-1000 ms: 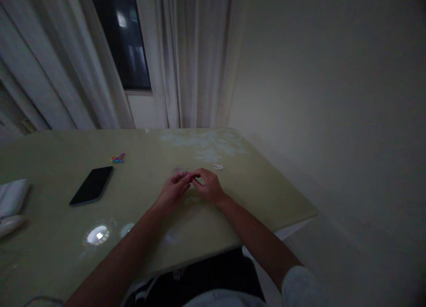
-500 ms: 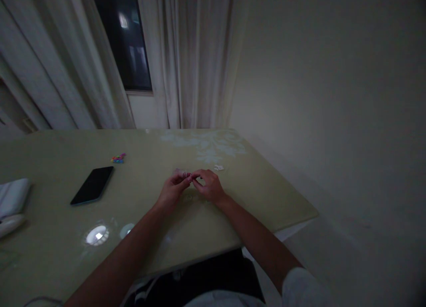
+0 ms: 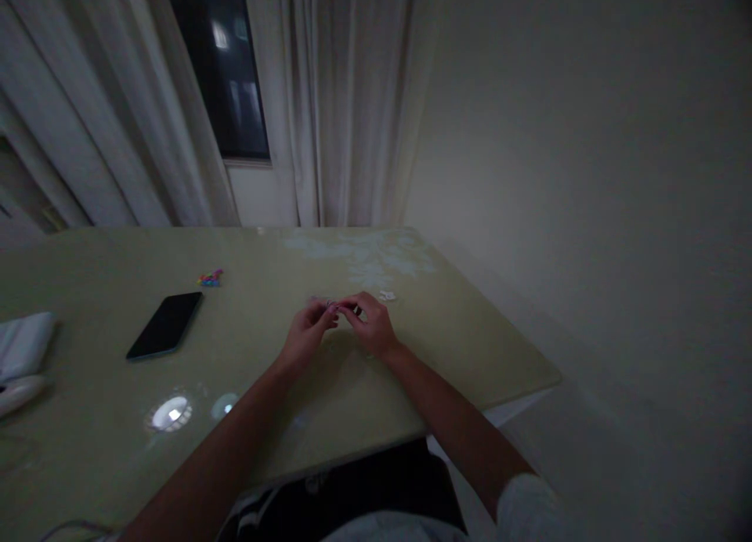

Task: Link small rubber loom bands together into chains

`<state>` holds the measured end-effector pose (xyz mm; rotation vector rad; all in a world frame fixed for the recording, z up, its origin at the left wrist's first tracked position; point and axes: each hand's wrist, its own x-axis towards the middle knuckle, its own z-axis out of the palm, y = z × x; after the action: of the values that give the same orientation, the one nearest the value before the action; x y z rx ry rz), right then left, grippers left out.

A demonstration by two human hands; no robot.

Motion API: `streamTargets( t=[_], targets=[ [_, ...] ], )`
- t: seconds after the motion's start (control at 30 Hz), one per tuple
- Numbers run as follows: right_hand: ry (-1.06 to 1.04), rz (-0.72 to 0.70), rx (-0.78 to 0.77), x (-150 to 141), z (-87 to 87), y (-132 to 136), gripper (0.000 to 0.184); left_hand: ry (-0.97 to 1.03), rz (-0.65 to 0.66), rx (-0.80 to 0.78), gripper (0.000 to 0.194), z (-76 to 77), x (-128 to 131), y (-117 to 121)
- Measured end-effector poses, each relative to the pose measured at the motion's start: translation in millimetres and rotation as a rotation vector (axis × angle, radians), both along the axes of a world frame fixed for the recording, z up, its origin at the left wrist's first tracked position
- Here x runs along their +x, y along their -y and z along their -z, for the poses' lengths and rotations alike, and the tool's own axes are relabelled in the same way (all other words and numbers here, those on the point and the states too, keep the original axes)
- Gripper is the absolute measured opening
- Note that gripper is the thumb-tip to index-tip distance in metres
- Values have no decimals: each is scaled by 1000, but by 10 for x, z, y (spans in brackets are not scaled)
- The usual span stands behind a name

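My left hand (image 3: 306, 334) and my right hand (image 3: 371, 327) meet fingertip to fingertip over the middle of the glossy pale-green table (image 3: 264, 354). Both hands are pinched on a tiny pale thing between them; it is too small and dim to name. A small pale piece (image 3: 386, 295) lies on the table just beyond my right hand. Another faint small thing (image 3: 320, 300) shows just past my left fingertips.
A black phone (image 3: 165, 324) lies flat to the left. A little cluster of coloured bits (image 3: 210, 277) sits behind it. White folded items (image 3: 22, 346) rest at the left edge. Curtains and a dark window (image 3: 220, 64) stand behind; the table's right edge (image 3: 499, 323) drops near the wall.
The hands have stayed together in nearly the same place, with only small finger shifts. The view has drifted slightly.
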<state>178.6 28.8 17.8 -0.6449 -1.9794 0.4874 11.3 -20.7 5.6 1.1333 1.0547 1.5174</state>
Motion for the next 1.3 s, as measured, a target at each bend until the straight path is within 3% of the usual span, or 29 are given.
streamTargets(
  t=[0.5, 0.87, 1.0, 1.3],
  targets=[
    [9, -6, 23, -28, -47, 46, 10, 74, 149, -42, 26, 32, -68, -4],
    [64, -36, 75, -14, -8, 21, 10, -36, 105, -56, 29, 31, -143, -17],
    [79, -30, 68, -4, 1, 3, 8, -71, 148, -63, 25, 1, -127, 16],
    [144, 257, -73, 164, 64, -285, 15, -35, 42, -135, 26, -9, -150, -8]
  ],
)
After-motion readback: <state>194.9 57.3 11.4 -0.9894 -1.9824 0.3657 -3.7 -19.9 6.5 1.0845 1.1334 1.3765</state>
